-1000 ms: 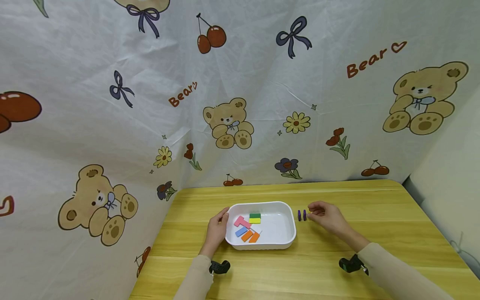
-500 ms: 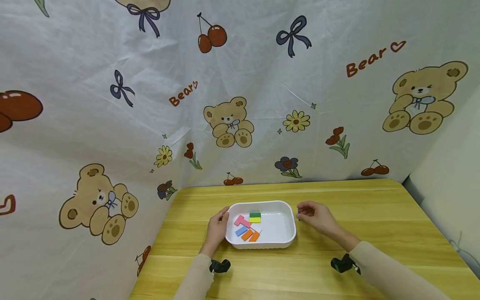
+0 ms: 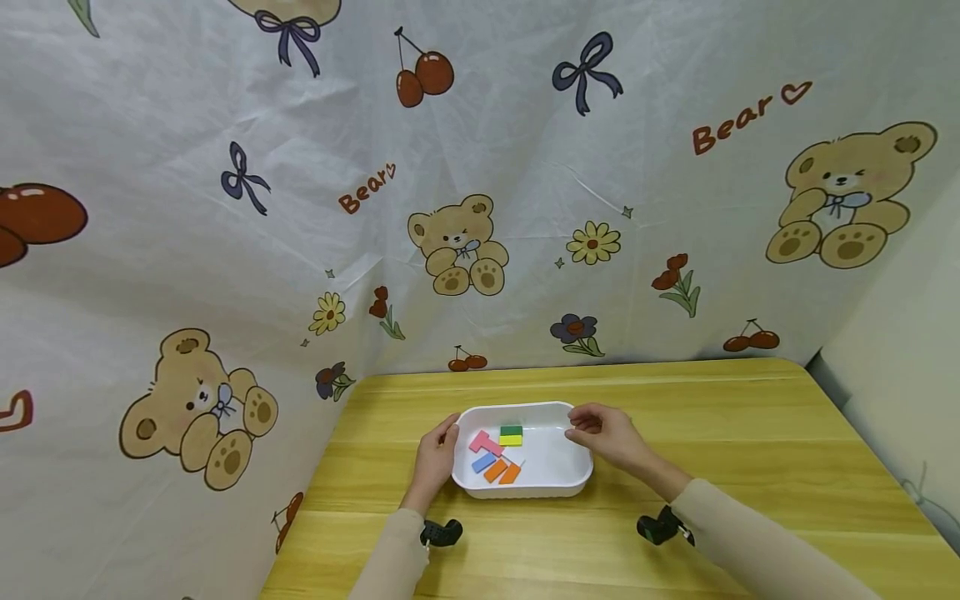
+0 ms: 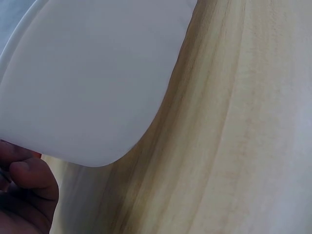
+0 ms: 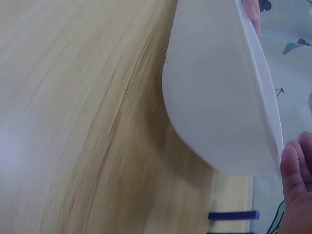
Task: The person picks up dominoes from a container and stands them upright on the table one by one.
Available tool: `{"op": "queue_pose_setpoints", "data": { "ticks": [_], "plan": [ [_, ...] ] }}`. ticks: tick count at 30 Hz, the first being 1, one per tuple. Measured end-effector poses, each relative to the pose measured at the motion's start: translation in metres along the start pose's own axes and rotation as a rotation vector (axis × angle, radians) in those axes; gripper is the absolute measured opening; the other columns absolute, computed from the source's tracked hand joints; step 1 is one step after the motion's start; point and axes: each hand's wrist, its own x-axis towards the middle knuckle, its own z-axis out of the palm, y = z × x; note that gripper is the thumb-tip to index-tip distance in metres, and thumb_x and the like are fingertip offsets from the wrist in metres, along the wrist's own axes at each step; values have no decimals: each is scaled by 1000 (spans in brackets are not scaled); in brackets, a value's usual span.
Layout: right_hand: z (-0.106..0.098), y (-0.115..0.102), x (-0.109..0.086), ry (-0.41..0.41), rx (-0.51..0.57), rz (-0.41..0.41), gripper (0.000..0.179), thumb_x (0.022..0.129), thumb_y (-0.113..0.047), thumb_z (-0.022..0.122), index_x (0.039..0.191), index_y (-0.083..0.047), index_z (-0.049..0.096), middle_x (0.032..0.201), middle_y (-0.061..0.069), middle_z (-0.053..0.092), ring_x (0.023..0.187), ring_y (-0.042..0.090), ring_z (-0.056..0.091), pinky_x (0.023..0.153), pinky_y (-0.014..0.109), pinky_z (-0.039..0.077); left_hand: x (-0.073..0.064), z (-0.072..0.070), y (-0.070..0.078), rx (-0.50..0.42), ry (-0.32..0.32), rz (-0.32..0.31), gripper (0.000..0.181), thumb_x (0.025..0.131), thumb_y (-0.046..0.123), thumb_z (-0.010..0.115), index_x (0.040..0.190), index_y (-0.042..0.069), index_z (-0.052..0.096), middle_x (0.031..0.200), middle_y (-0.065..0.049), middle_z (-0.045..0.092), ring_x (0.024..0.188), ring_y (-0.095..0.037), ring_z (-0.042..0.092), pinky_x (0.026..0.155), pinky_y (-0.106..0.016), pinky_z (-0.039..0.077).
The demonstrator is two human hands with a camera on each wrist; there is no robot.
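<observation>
White tray (image 3: 552,460) sat upright on the wooden counter (image 3: 540,554), between the two hands. Left hand (image 3: 436,455) gripped the tray's left end, thumb at the rim; the left wrist view showed bent fingers against that end too. Right hand (image 3: 617,438) was at the tray's right end, its fingertips over the rim, fingers loosely bent, nothing seen in them; couldn't tell whether they touched the rim. Inside the tray, pieces lay toward the left half: green block (image 3: 512,431) just behind yellow block (image 3: 511,441), the two touching; pink T-like piece (image 3: 487,443) to the left of those; blue block (image 3: 483,463) nearer the person; two orange blocks (image 3: 496,471) side by side near the front wall, both slanted. In the right wrist view, two narrow purple pieces (image 5: 234,215) were on the counter just beyond the tray's right end, one cut by the picture edge. Both arms had beige sleeves (image 3: 750,533), with a black device (image 3: 659,526) at each wrist. Behind the counter hung pale cloth (image 3: 517,158) printed with bears, bows, cherries and flowers. Pale wall (image 3: 892,367) at far right, thin cable (image 3: 930,500) near the counter's edge.
</observation>
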Motion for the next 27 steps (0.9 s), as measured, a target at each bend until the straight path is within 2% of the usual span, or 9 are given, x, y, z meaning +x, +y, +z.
{"op": "queue_pose_setpoints", "data": {
  "ticks": [11,20,27],
  "plan": [
    [22,-16,7,-15,0,28,26,90,-17,81,112,-6,72,100,5,71,90,16,65,78,23,57,-1,1,-1,-10,-6,-5,38,108,34,54,142,21,64,133,-9,69,117,-24,62,101,-44,54],
    [38,-21,12,-20,-3,12,24,90,-15,81,110,-5,72,97,3,71,88,14,65,77,21,55,0,0,1,-10,-8,15,39,109,30,54,144,16,63,137,-11,67,119,-25,62,102,-44,54],
    [48,-23,16,-5,-11,26,26,89,-17,82,109,-3,72,96,3,71,87,14,64,76,24,56,0,-1,2,-16,-5,3,39,109,28,54,144,14,62,134,-11,68,115,-25,62,98,-42,55]
  ]
}}
